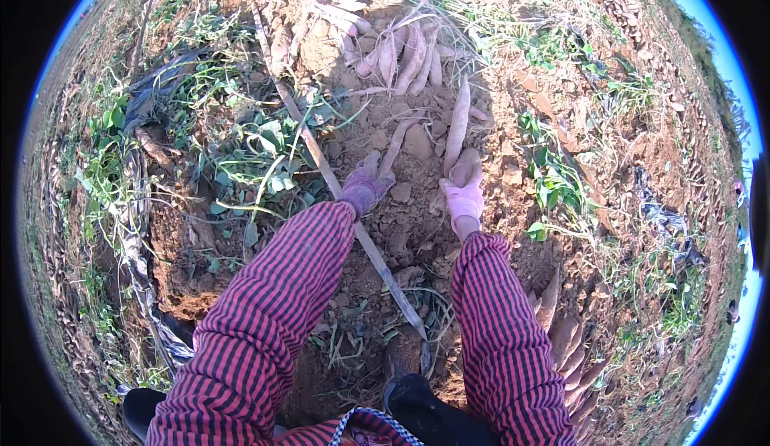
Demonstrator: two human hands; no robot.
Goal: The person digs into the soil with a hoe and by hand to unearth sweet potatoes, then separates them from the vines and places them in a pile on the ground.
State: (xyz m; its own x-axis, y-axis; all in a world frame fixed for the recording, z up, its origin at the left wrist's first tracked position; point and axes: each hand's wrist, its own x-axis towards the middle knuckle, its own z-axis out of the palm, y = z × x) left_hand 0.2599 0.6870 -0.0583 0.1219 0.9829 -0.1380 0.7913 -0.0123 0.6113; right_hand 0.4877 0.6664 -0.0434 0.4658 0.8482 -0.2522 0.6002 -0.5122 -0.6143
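Observation:
Both my hands wear soiled pinkish gloves and reach forward over loose soil. My left hand is closed at the near end of a thin, crooked sweet potato. The fingers of my right hand wrap the lower end of a long, slender sweet potato, which points away from me. Beyond them lies a heap of pink-skinned sweet potatoes, some joined at their stems. A long wooden stick runs diagonally across the ground and passes beneath my left forearm.
Green vines spread left of the stick, and more leafy vines grow on the right. Dark plastic film lies at the left. Several sweet potatoes rest beside my right forearm. My black boot shows at the bottom.

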